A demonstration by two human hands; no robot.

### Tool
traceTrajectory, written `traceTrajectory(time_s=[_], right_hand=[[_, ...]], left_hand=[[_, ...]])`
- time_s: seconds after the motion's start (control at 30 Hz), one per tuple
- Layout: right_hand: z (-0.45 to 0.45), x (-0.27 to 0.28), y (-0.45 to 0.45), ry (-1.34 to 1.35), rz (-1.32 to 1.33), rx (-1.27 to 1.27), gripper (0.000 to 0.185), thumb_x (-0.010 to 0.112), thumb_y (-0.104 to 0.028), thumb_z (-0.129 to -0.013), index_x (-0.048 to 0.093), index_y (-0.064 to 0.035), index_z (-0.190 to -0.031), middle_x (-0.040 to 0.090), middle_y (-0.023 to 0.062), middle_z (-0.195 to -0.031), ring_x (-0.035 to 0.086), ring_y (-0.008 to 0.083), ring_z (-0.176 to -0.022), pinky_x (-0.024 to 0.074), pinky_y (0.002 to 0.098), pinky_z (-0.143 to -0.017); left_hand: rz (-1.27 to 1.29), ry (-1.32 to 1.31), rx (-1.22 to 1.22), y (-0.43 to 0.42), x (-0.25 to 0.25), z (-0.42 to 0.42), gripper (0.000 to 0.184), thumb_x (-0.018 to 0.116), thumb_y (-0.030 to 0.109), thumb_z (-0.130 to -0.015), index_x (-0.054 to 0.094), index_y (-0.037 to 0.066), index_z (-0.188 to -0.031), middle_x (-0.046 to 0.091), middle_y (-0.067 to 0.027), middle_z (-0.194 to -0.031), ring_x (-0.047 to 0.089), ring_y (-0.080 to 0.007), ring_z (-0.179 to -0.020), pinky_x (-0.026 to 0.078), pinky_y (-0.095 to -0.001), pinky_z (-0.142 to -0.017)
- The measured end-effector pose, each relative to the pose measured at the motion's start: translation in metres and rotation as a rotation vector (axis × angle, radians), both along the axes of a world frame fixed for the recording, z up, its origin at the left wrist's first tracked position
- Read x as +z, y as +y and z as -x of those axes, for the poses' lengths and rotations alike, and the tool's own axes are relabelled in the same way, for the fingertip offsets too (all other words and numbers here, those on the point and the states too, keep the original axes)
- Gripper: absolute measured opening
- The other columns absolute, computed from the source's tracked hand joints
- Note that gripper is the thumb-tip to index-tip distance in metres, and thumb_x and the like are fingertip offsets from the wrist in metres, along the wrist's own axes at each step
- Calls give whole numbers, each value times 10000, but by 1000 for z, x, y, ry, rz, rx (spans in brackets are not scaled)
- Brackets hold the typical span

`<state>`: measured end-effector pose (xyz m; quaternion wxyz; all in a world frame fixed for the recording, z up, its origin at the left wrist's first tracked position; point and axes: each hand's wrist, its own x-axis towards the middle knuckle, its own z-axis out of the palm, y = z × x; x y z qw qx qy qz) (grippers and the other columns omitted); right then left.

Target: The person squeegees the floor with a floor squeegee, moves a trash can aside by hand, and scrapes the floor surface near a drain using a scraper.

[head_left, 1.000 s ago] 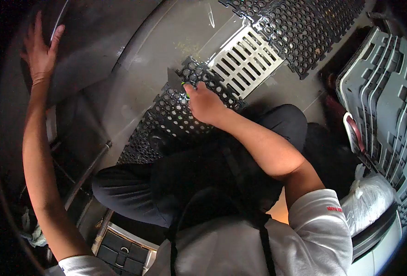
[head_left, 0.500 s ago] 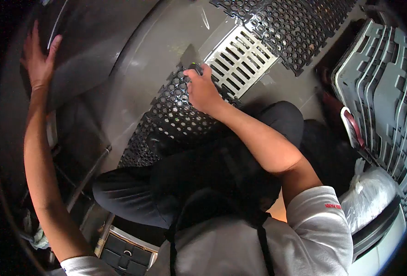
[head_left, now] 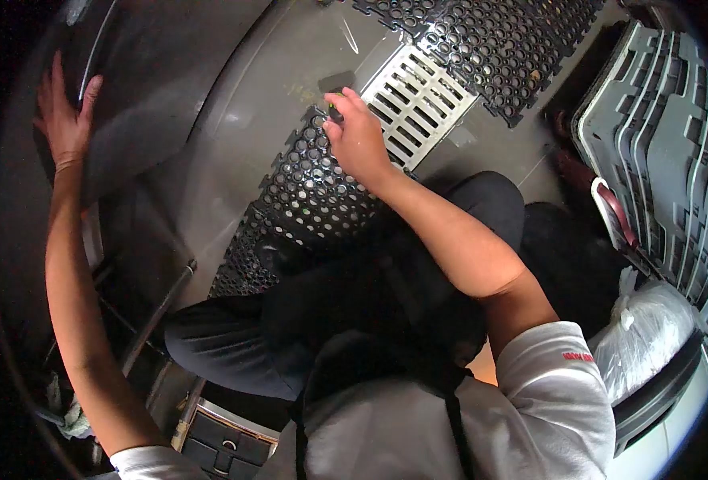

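Grasping a small dark tool (head_left: 337, 81) with a green part, the right hand (head_left: 358, 140) is located over the upper end of the perforated mat (head_left: 299, 172), just beside the left edge of the slotted grate (head_left: 420, 102). Tool contact with the floor (head_left: 242, 136) cannot be determined. The left hand (head_left: 67, 124) is open, fingers spread against the dark surface (head_left: 150, 88).

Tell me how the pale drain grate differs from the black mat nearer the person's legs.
The grate is pale, while the mat is black. The grate has long, narrow slots set in rows; the mat has round holes. The grate's sides run straight, whereas the mat's outer edge is jagged with small tabs. Both lie flat on the floor and are full of openings.
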<state>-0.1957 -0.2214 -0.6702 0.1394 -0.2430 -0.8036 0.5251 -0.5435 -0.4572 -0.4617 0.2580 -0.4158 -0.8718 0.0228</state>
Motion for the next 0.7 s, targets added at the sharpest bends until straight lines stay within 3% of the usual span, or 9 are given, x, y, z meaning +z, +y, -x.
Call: traceTrajectory(time_s=[0.37, 0.7], right_hand=[[-1, 6, -4, -7, 92, 81, 400, 644, -19, -850, 588, -14, -1246, 505, 328, -1334, 569, 454, -1148, 467, 432, -990], [-4, 4, -4, 35, -8, 171, 437, 734, -222, -832, 607, -63, -1218, 565, 215, -1184, 606, 375, -1024, 510, 432, -876]], left_hand=[[-28, -69, 1, 1, -1, -2, 865, 526, 734, -835, 278, 286, -1532, 303, -193, -1551, 238, -368, -1455, 127, -743, -1061], [-33, -62, 5, 0, -1, 0, 878, 518, 744, -832, 283, 271, -1533, 307, -210, -1543, 259, -379, -1443, 128, -722, -1074]])
